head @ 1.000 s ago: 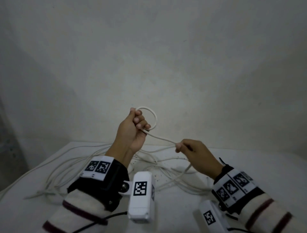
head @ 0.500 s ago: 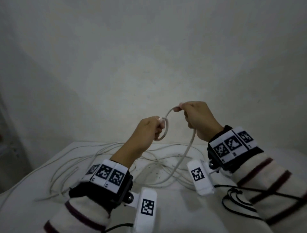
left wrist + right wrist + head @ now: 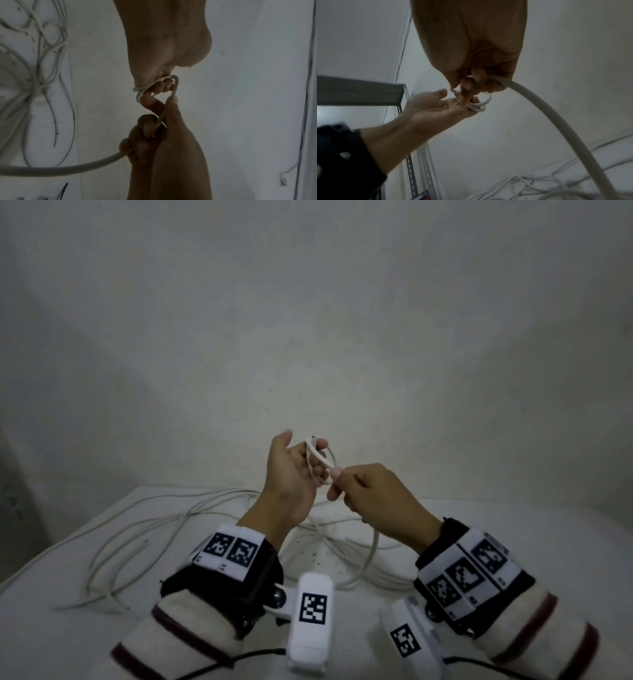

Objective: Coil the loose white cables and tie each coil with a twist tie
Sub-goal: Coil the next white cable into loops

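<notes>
White counter (image 3: 513,542) strewn with loose cables (image 3: 144,529) — above it, left hand (image 3: 291,474) holds a small coil (image 3: 320,460) around its fingers; right hand (image 3: 376,498) pinches the cable's running length.

No words or numbers can be read; only black-and-white square code markers (image 3: 232,550) (patterns, not letters) show on the wristbands and wrist cameras (image 3: 312,608).

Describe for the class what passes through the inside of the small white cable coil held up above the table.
The left hand has its fingers through the coil, while the right hand pinches the cable beside it. How many fingers pass through is hidden by the right hand.
</notes>
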